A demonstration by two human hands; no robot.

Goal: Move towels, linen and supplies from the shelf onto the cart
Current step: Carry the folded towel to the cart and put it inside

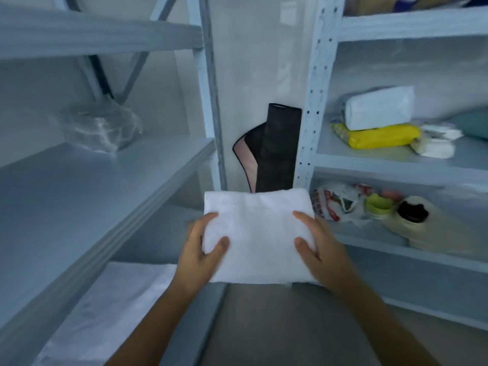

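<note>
Low in the centre of the frame, both hands have the folded white towel point(257, 236) clamped between them: left hand point(202, 253) on its left edge, thumb on top, right hand point(320, 249) on its right edge, thumb on top too. It's up in the air between two grey shelf units. Lower left, white linen point(105, 313) lies flat on a low shelf. On the right, the low shelf point(396, 249) holds a printed plastic bag point(334, 204), something green, and a cream bottle with a black cap point(422, 223). One level up, a white packet point(380, 107) sits on a yellow packet point(383, 136). Far left, a clear plastic bundle point(100, 128) sits alone on the wide shelf point(92, 194). Blurry back there!
</note>
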